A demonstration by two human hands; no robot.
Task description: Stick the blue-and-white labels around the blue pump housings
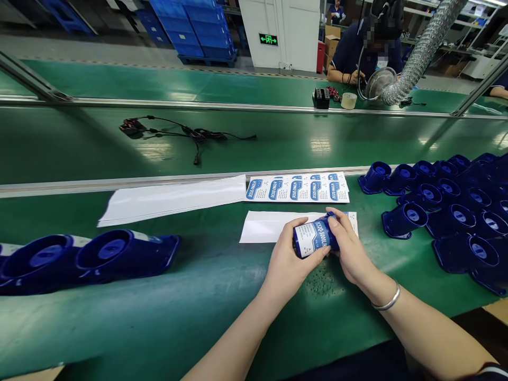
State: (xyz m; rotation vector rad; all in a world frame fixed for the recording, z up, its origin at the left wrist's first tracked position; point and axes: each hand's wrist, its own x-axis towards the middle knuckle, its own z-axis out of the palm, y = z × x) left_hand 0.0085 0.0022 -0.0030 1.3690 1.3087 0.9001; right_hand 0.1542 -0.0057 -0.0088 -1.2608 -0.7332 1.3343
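A: What are the hands on?
B: Both are on one blue cup (335, 241), held above the table (190, 323). The left hand (289, 248) grips its left end, thumb along the lower edge; the right hand (351, 251) holds its right end, with its thumb on the side
A: Anything on the cup?
B: A white-and-blue label (310, 238) faces up between the hands. Some of its print is covered by the right thumb
A: And just behind them?
B: A white strip (260, 227) lies flat on the table, partly hidden by the hands. Beyond it is a sheet of printed labels (297, 189), its left end meeting a stack of long white paper (174, 200)
A: What stands to the sides?
B: On the right, a crowd of blue cups with flanges (459, 214). On the left, well apart from the hands, more lie in a row, the nearest a flanged cup (164, 256) with white label showing along its top edge
A: Farther off?
B: A tangle of black cables (202, 135), and past the metal rail, a co-worker (343, 50) at work near a silvery duct (424, 53)
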